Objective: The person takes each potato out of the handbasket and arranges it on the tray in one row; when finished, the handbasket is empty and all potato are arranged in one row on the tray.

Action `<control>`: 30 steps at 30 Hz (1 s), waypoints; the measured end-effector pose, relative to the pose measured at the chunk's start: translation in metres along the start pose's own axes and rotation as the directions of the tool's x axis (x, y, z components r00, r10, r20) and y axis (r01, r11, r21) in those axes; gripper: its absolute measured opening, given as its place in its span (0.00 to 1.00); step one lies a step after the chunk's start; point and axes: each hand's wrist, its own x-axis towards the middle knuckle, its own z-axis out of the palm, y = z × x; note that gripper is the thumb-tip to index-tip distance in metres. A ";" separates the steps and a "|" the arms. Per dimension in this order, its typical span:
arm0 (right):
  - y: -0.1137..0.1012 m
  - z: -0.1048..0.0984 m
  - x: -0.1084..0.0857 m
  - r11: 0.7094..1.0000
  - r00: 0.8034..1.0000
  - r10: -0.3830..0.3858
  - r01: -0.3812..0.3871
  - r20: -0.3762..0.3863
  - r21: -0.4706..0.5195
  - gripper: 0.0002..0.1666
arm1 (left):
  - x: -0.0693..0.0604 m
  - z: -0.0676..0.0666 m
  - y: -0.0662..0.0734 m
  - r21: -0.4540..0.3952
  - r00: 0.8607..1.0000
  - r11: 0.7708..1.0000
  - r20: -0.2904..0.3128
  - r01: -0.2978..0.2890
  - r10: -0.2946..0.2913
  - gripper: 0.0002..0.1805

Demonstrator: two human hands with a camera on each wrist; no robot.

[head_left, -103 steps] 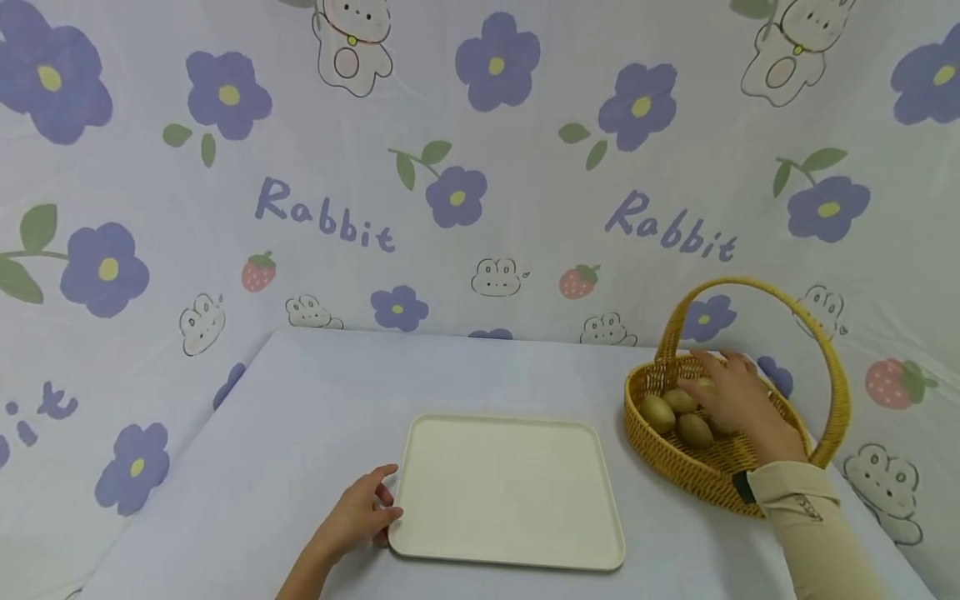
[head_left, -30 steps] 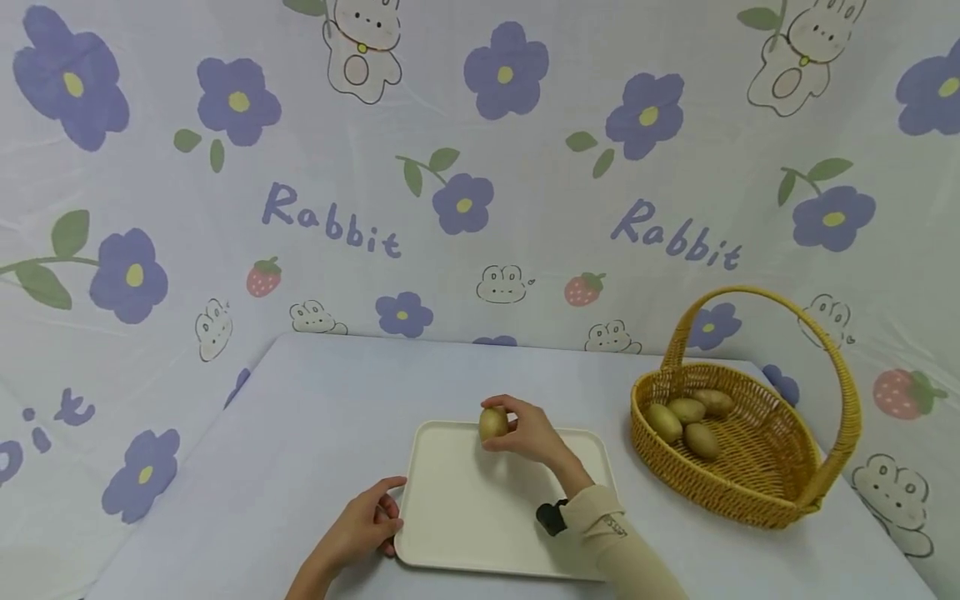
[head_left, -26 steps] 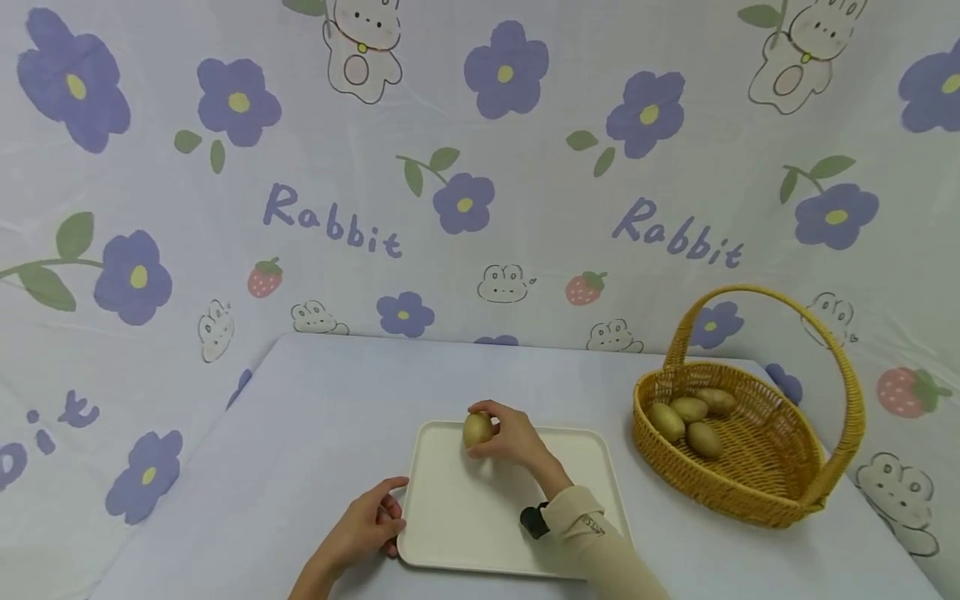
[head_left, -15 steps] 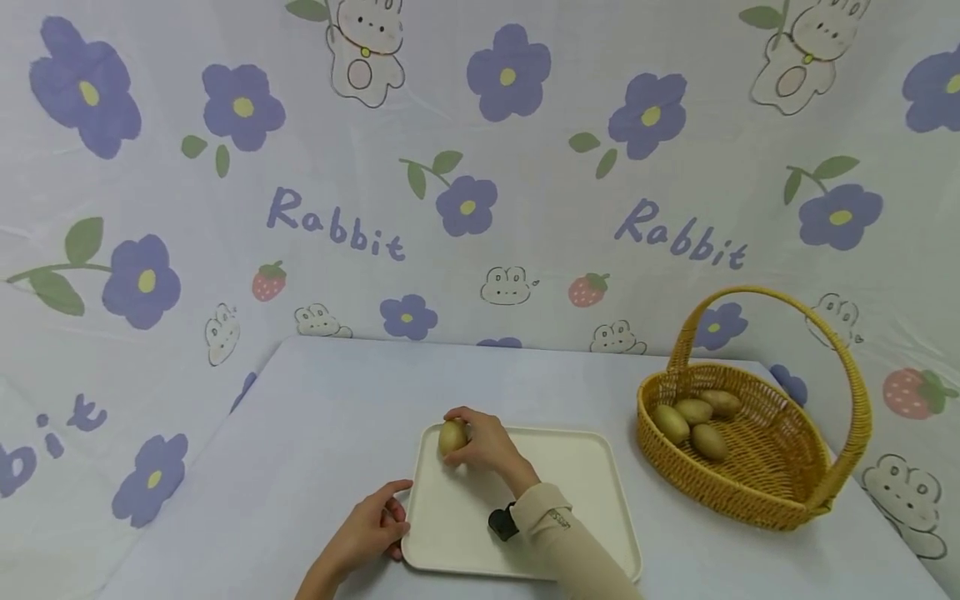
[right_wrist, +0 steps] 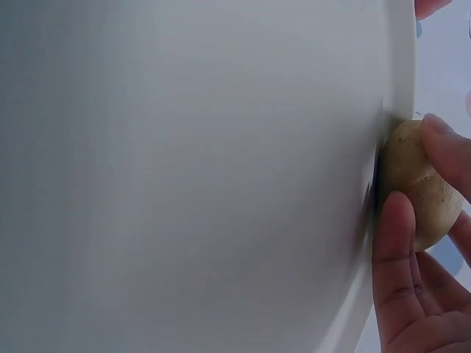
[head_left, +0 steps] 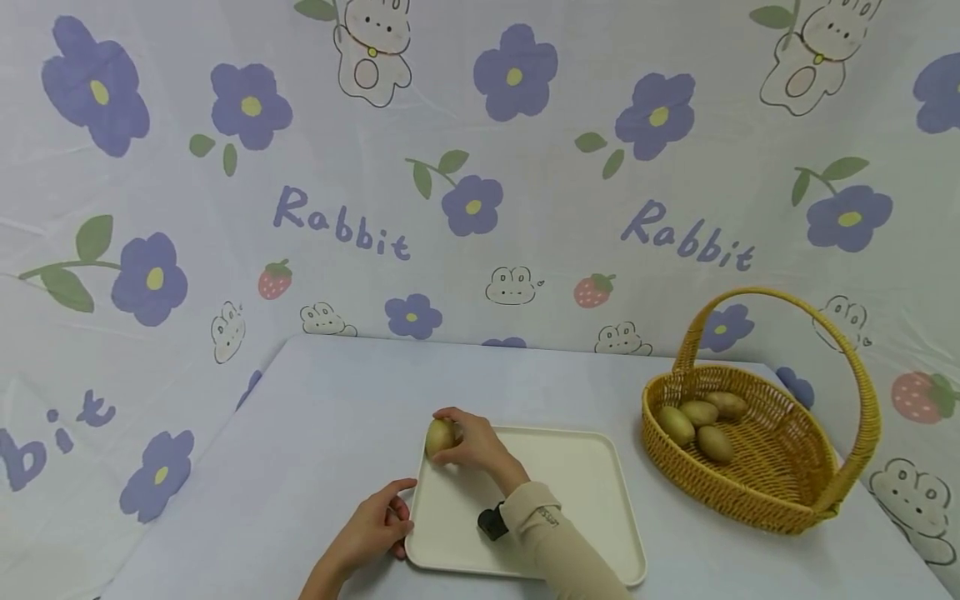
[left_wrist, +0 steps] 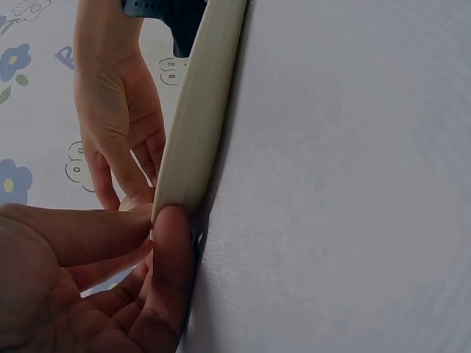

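My right hand (head_left: 477, 446) grips a yellowish-brown potato (head_left: 440, 438) at the far left corner of a cream rectangular tray (head_left: 577, 492). In the right wrist view, thumb and fingers hold the potato (right_wrist: 423, 180) from its sides, low against the tray's surface near the rim. Whether it bears on the tray is hard to tell. At the tray's left edge, my left hand (head_left: 372, 523) has curled fingers. The left wrist view has this hand (left_wrist: 96, 272) pinching the tray's rim (left_wrist: 202, 110) between its digits.
To the right stands a woven yellow basket (head_left: 738, 504) with a tall arched handle. Several potatoes (head_left: 715, 443) lie in its left part. A white cloth covers the table (head_left: 337, 400), and a patterned curtain (head_left: 555, 208) hangs behind.
My right hand has gone from the basket to the tray, bringing a potato. Over the last second it moved left to the far left corner. The left hand stays at the tray's edge.
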 end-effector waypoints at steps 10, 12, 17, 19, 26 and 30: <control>0.000 -0.025 -0.004 1.000 1.000 0.011 -0.011 0.000 0.015 0.43 | 0.001 0.005 0.003 0.002 1.000 1.000 -0.017 0.015 -0.015 0.31; 0.003 -0.039 -0.005 1.000 0.999 0.010 -0.009 -0.032 0.023 0.41 | 0.001 0.005 0.003 0.010 1.000 1.000 -0.023 0.018 -0.018 0.31; 0.016 -0.088 -0.017 0.999 0.989 0.047 -0.043 -0.142 0.028 0.37 | 0.002 0.005 0.001 0.013 0.999 1.000 -0.017 0.029 -0.028 0.32; 0.023 -0.113 -0.026 0.997 0.979 0.077 -0.075 -0.189 0.017 0.36 | 0.002 0.006 0.000 0.010 0.999 1.000 -0.013 0.029 -0.029 0.32; 0.047 -0.206 -0.065 0.987 0.938 0.144 -0.159 -0.315 -0.022 0.32 | 0.004 0.006 0.001 0.020 0.999 0.999 -0.023 0.033 -0.033 0.32; 0.064 -0.253 -0.090 0.977 0.914 0.157 -0.198 -0.375 -0.075 0.31 | 0.003 0.008 0.000 0.030 0.999 0.999 -0.026 0.042 -0.041 0.32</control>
